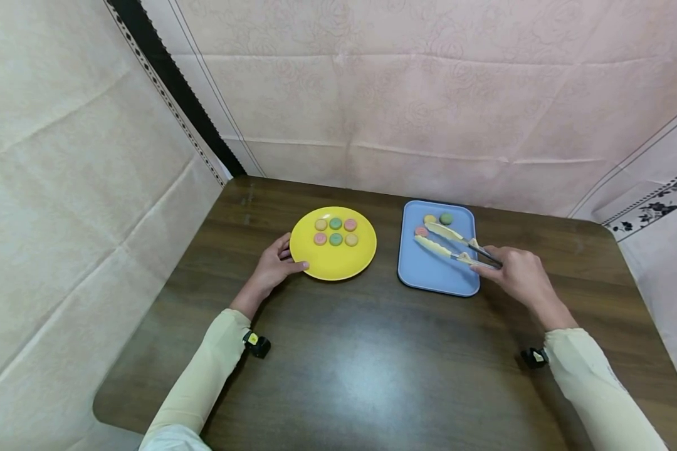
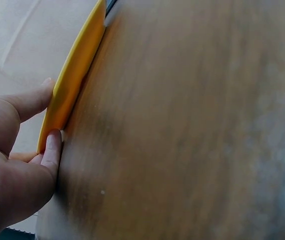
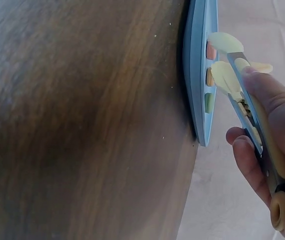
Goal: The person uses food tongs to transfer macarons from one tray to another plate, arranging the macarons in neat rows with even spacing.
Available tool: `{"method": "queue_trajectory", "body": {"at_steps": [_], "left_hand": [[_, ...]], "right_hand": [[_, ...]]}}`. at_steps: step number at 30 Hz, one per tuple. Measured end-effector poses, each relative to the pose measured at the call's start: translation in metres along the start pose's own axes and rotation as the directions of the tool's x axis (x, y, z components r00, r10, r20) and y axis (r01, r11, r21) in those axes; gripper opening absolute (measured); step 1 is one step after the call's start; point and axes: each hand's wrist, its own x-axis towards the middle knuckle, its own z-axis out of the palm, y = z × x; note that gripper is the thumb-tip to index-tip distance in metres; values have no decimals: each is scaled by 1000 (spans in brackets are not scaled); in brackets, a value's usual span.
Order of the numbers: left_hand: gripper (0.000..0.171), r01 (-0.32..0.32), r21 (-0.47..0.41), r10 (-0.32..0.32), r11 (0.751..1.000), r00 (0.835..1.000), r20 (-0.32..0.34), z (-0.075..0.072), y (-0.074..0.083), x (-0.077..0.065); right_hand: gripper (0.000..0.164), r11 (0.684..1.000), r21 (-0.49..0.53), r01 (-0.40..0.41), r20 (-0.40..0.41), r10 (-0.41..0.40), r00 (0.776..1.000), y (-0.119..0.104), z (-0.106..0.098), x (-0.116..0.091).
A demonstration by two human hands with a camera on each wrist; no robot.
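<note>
My left hand [image 1: 273,266] holds the rim of a round yellow plate [image 1: 335,268] at its left side, the thumb on the edge. In the left wrist view the plate [image 2: 72,75] is seen edge-on between thumb and fingers. Several pink, green and yellow macarons [image 1: 335,239] lie on it in two rows. My right hand [image 1: 521,275] grips tongs [image 1: 444,232] with pale tips, spread apart over the blue tray [image 1: 437,275]. The tips are close to a pink macaron [image 1: 421,232] and a yellow macaron [image 1: 430,219]; whether they touch is unclear. Beside these lies a green macaron [image 1: 446,218].
Both dishes stand on a dark brown wooden table [image 1: 316,363], toward its far edge, with a gap between them. Pale patterned cloth [image 1: 429,100] hangs behind and at the sides. Each wrist carries a small black camera [image 1: 257,344].
</note>
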Motion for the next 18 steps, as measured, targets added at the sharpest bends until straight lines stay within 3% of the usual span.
{"method": "queue_trajectory", "body": {"at_steps": [12,18], "left_hand": [[94,-5,-1,5,1000,1000,-3,1,0,0],[94,2,-3,-2,1000,1000,-4,0,0,-1]], "right_hand": [[55,998,19,-52,51,51,997,-4,0,3],[54,999,17,-46,37,45,998,-4,0,4]]}}
